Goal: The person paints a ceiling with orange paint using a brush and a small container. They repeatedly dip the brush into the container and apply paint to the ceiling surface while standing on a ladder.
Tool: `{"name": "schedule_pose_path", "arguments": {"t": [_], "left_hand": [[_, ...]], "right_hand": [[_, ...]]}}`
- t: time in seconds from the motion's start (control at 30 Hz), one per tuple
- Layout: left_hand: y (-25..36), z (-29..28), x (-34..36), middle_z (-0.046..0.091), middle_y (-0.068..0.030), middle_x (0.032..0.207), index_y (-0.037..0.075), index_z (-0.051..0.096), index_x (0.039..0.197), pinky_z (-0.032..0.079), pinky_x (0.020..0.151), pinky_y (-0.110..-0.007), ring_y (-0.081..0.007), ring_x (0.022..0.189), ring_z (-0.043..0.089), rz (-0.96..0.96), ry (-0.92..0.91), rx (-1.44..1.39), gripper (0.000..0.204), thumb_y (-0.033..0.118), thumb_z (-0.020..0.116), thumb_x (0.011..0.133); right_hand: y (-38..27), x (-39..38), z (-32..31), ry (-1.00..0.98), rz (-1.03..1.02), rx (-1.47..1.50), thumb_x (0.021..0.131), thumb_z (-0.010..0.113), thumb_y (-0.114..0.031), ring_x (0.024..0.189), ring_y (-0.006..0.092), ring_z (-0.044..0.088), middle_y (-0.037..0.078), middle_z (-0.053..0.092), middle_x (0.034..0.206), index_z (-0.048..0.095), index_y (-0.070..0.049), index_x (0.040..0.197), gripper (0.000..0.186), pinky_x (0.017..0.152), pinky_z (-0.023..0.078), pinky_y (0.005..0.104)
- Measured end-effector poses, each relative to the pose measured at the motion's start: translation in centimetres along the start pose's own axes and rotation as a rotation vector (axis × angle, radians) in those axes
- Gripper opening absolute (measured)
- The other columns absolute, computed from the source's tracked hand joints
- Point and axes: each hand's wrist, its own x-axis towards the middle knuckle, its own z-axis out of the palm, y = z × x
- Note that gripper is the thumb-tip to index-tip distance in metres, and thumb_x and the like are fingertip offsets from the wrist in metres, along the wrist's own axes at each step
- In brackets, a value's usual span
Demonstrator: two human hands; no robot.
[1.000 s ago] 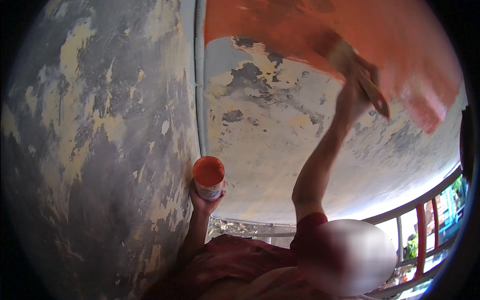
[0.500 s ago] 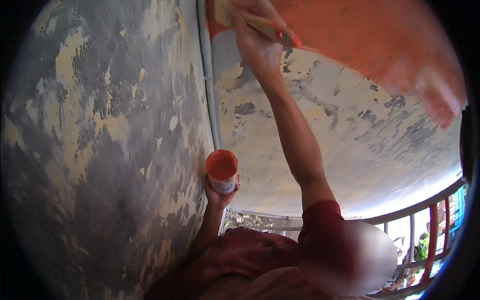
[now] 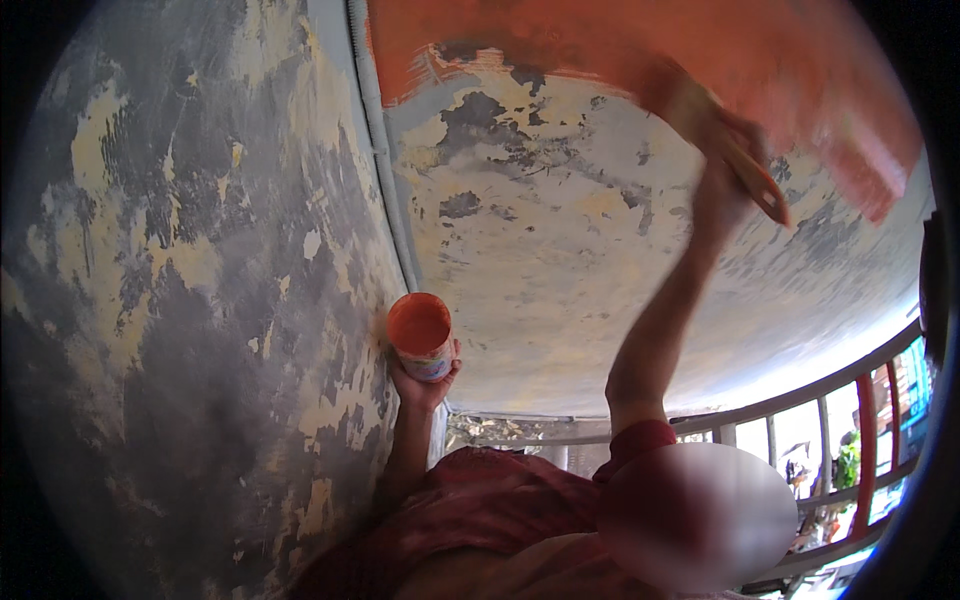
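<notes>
My left hand (image 3: 424,388) is wrapped round the lower part of a small paint can (image 3: 425,352), held upright beside the left wall. Orange-red paint coats its inside. High up on the right, my right hand (image 3: 728,175) grips a wide paintbrush (image 3: 757,182) by its handle. The bristles, blurred by motion, lie at the lower edge of the orange paint (image 3: 600,40) on the patchy surface (image 3: 540,230). That surface shows cream and grey below the painted band.
A peeling grey and cream wall (image 3: 200,300) rises close on the left. A pale pipe (image 3: 375,130) runs along the corner. At the lower right curves a metal railing (image 3: 780,408) with one red bar (image 3: 866,455), and bright outdoor clutter and green leaves show beyond it.
My right hand has swept the brush from the corner by the pipe rightward and down along the paint's edge. The can, still in my left hand, appears slightly farther left and higher.
</notes>
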Motion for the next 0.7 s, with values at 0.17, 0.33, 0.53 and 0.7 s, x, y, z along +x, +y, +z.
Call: {"name": "schedule_pose_path", "arguments": {"t": [0.17, 0.33, 0.53, 0.7], "left_hand": [[-1.1, 0.3, 0.6, 0.056, -0.0108, 0.125, 0.012, 0.047, 0.135, 0.050, 0.077, -0.044, -0.0345, 0.108, 0.054, -0.016, 0.032, -0.036, 0.068, 0.059, 0.051, 0.086], [-2.1, -0.4, 0.9, 0.056, -0.0094, 0.126, 0.014, 0.049, 0.134, 0.049, 0.078, -0.046, -0.0357, 0.113, 0.053, -0.084, 0.073, -0.036, 0.063, 0.055, 0.053, 0.086], [-1.6, -0.4, 0.6, 0.056, -0.0076, 0.126, 0.017, 0.050, 0.133, 0.049, 0.081, -0.046, -0.0370, 0.115, 0.052, -0.090, 0.076, -0.031, 0.061, 0.053, 0.057, 0.084], [-0.8, -0.5, 0.9, 0.056, -0.0053, 0.127, 0.017, 0.051, 0.131, 0.050, 0.080, -0.046, -0.0366, 0.116, 0.051, -0.100, 0.023, -0.038, 0.062, 0.057, 0.054, 0.085]], "right_hand": [[-1.2, 0.3, -4.7, 0.305, 0.094, -0.321, 0.083, 0.058, 0.002, 0.089, 0.0211, 0.063, 0.011, 0.067, 0.097, 0.067, 0.003, 0.087, 0.010, 0.082, 0.050, 0.0316], [0.0, -4.2, 5.8, 0.063, -0.367, -0.356, 0.082, 0.060, -0.001, 0.095, 0.0273, 0.066, 0.013, 0.068, 0.107, 0.068, -0.003, 0.109, 0.028, 0.087, 0.051, 0.0354], [-12.2, -7.2, 18.6, -0.276, -0.099, 0.035, 0.075, 0.061, -0.002, 0.094, 0.0305, 0.064, 0.014, 0.065, 0.104, 0.064, -0.009, 0.101, 0.027, 0.076, 0.051, 0.0423], [-9.9, -5.8, 18.9, -0.069, -0.043, 0.484, 0.068, 0.064, 0.003, 0.084, 0.0278, 0.067, 0.011, 0.068, 0.093, 0.065, -0.006, 0.097, 0.030, 0.065, 0.052, 0.0345]]}}
